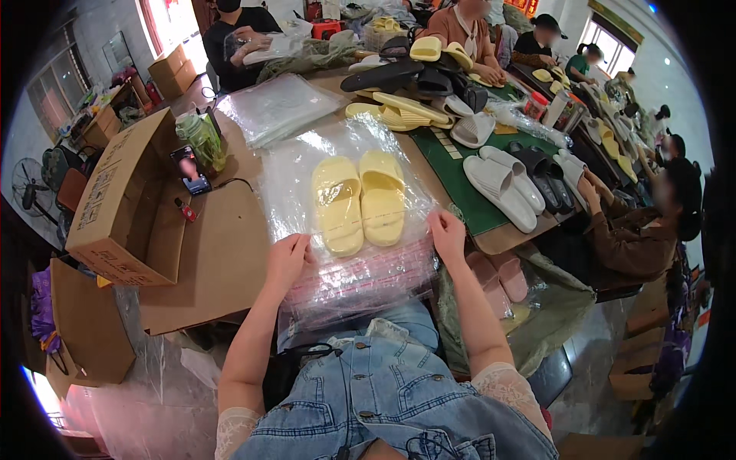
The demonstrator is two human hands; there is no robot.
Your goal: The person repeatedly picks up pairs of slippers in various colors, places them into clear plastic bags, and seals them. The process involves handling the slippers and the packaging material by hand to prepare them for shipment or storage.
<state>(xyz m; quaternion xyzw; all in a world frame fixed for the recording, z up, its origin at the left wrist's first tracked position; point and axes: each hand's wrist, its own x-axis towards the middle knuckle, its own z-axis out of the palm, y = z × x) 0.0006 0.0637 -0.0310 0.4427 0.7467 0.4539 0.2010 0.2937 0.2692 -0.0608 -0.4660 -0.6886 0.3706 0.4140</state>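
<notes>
A pair of pale yellow slippers (338,208) lies side by side in a clear plastic bag (295,184) on the table in front of me. My left hand (289,263) pinches the bag's near left edge, fingers closed. At the near right edge, my right hand (446,232) grips the same bag between thumb and fingers. Beneath it, more clear bags with pinkish strips (368,280) stack up and overhang the table edge toward my lap.
Left stand an open cardboard box (126,207), a phone (189,170) and a green-tinted jar (201,138). A stack of clear bags (280,107) lies beyond. Piled slippers (406,111) and grey slippers (502,184) sit right, near a co-worker (644,230). A sack (548,307) hangs open below.
</notes>
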